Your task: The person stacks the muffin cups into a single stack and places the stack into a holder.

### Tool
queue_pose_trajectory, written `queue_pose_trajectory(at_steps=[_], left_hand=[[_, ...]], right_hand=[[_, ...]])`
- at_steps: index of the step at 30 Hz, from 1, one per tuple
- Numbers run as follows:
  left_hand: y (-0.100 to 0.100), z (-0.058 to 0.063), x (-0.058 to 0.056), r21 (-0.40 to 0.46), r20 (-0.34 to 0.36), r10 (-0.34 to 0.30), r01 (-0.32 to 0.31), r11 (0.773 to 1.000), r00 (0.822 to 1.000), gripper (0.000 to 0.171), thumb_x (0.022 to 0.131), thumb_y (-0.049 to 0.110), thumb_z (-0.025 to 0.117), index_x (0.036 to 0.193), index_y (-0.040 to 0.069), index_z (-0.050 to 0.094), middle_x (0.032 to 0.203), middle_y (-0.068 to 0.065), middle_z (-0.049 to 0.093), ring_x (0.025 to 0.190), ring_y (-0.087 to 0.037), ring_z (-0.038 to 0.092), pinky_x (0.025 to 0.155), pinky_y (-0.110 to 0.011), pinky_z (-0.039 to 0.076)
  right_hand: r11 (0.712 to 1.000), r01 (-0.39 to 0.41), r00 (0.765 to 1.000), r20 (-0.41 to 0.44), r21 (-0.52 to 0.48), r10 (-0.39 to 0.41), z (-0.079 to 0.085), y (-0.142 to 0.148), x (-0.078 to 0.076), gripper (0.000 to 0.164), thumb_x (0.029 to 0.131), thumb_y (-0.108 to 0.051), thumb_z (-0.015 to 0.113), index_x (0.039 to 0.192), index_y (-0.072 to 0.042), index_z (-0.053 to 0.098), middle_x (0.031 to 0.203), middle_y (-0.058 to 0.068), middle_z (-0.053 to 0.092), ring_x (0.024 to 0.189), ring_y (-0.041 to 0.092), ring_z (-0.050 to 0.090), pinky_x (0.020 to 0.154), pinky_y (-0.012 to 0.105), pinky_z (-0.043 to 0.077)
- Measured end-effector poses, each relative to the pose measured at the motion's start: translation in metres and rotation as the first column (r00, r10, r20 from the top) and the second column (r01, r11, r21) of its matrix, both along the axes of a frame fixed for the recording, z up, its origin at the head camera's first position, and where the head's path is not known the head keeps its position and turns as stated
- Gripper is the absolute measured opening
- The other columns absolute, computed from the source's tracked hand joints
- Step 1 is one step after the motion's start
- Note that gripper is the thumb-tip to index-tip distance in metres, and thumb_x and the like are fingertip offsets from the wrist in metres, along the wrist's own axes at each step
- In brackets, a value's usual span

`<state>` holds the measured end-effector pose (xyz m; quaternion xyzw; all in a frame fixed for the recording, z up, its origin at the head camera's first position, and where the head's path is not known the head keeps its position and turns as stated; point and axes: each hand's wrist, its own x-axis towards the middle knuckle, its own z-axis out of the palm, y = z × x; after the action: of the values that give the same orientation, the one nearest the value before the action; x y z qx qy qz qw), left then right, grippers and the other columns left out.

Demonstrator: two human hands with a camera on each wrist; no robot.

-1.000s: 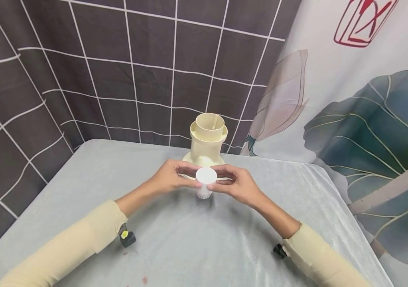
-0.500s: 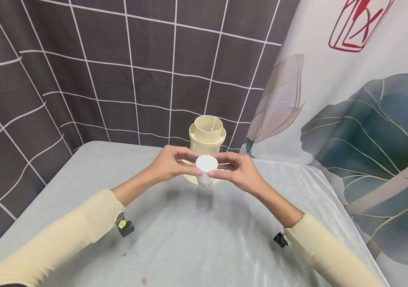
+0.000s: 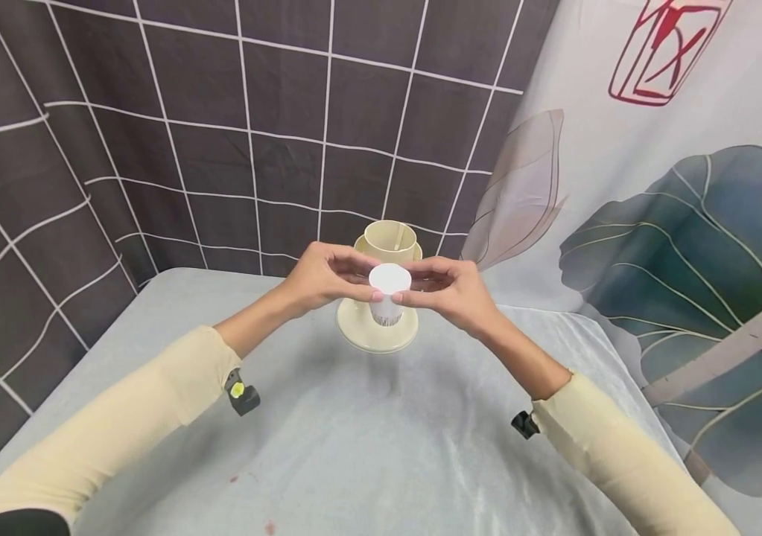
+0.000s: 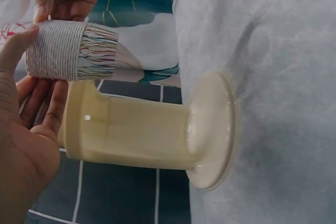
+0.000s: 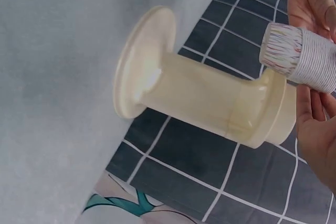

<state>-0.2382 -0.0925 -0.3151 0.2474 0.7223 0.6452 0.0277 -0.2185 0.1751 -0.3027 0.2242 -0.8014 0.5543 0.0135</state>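
Observation:
My left hand and right hand together hold a stack of nested paper cups between fingers and thumbs, one hand on each side. Many white rims form the upper part of the stack; colourful streaks cover the tapered lower end, which points down. Behind the stack stands a cream cup dispenser, with a round flat base and a wider collar around its open top. The cups are raised off the table, in front of the upper part of the dispenser. In the head view, they hide part of its column.
A pale grey cloth covers the table. Behind it hangs a dark curtain with white grid lines. At the right is a white curtain with large leaf prints.
Both hands have lifted the cup stack up and away from the person, from in front of the dispenser's base to near its collar. The dispenser stays in place.

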Motion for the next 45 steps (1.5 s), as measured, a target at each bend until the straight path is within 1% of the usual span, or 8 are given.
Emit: queue_pose_trajectory(at_steps=[5,11,18,26,32,35,39,45], left_hand=[[0.003,0.015,-0.007,0.011,-0.017,-0.004,0.005,1.0,1.0,0.047,0.079,-0.008,0.097,0.123,-0.005,0.082,0.112,-0.009,0.088,0.097,-0.015,0.085,0.096,-0.037,0.071],[0.004,0.032,-0.015,-0.014,-0.059,0.015,-0.016,1.0,0.998,0.045,0.081,-0.006,0.097,0.123,-0.005,0.082,0.111,-0.008,0.087,0.097,-0.015,0.084,0.095,-0.034,0.071],[0.002,0.048,-0.024,-0.014,-0.055,0.047,-0.048,0.999,0.997,0.045,0.082,-0.001,0.097,0.125,-0.002,0.083,0.108,-0.005,0.088,0.096,-0.015,0.083,0.091,-0.03,0.07],[0.005,0.074,-0.036,0.009,-0.093,0.076,-0.075,0.997,0.993,0.04,0.083,0.002,0.097,0.121,0.002,0.085,0.102,0.0,0.087,0.095,-0.017,0.081,0.091,-0.028,0.067],[0.009,0.089,-0.046,0.01,-0.107,0.097,-0.096,0.995,0.99,0.04,0.083,0.003,0.098,0.121,0.001,0.084,0.103,-0.002,0.087,0.097,-0.019,0.082,0.093,-0.03,0.068],[0.01,0.092,-0.051,0.009,-0.107,0.102,-0.101,0.995,0.989,0.041,0.083,0.003,0.098,0.121,0.001,0.084,0.102,-0.001,0.087,0.098,-0.02,0.082,0.092,-0.029,0.068],[0.013,0.091,-0.057,-0.01,-0.092,0.111,-0.113,0.994,0.99,0.043,0.083,0.001,0.097,0.123,0.0,0.082,0.102,0.0,0.086,0.101,-0.023,0.081,0.091,-0.028,0.067],[0.018,0.08,-0.066,-0.085,-0.043,0.144,-0.147,0.986,0.989,0.044,0.085,0.001,0.095,0.126,0.0,0.081,0.115,-0.011,0.086,0.102,-0.017,0.078,0.096,-0.028,0.064]], right_hand=[[0.999,0.018,0.999,0.027,-0.037,-0.017,0.014,0.001,-0.008,0.048,0.084,-0.007,0.097,0.13,-0.003,0.082,0.119,0.005,0.087,0.099,0.012,0.086,0.092,0.032,0.071],[0.999,0.041,0.999,0.002,-0.026,-0.041,0.031,0.001,-0.018,0.049,0.084,-0.009,0.098,0.13,-0.002,0.082,0.118,0.004,0.086,0.096,0.011,0.085,0.09,0.03,0.071],[0.998,0.064,0.997,-0.04,0.021,-0.063,0.046,-0.002,-0.032,0.048,0.086,-0.017,0.099,0.13,-0.007,0.083,0.115,0.003,0.088,0.1,0.011,0.083,0.089,0.025,0.069],[0.996,0.086,0.993,-0.074,-0.036,-0.088,0.071,-0.005,-0.044,0.043,0.085,-0.015,0.099,0.126,-0.007,0.085,0.101,-0.006,0.088,0.093,0.012,0.082,0.086,0.023,0.067],[0.996,0.08,0.993,-0.083,-0.045,-0.084,0.084,-0.006,-0.052,0.046,0.087,-0.016,0.098,0.13,-0.007,0.084,0.104,-0.006,0.087,0.095,0.011,0.081,0.089,0.024,0.068],[0.995,0.1,0.991,-0.092,-0.001,-0.1,0.087,-0.006,-0.058,0.049,0.087,-0.022,0.099,0.132,-0.011,0.084,0.108,-0.005,0.088,0.099,0.011,0.082,0.091,0.023,0.067],[0.993,0.113,0.99,-0.089,0.028,-0.11,0.086,-0.007,-0.068,0.05,0.088,-0.024,0.098,0.133,-0.01,0.083,0.11,-0.003,0.088,0.1,0.009,0.082,0.089,0.021,0.066],[0.993,0.105,0.992,-0.08,0.059,-0.1,0.069,-0.006,-0.082,0.051,0.089,-0.023,0.097,0.135,-0.008,0.081,0.119,0.006,0.087,0.103,0.009,0.08,0.091,0.02,0.065]])
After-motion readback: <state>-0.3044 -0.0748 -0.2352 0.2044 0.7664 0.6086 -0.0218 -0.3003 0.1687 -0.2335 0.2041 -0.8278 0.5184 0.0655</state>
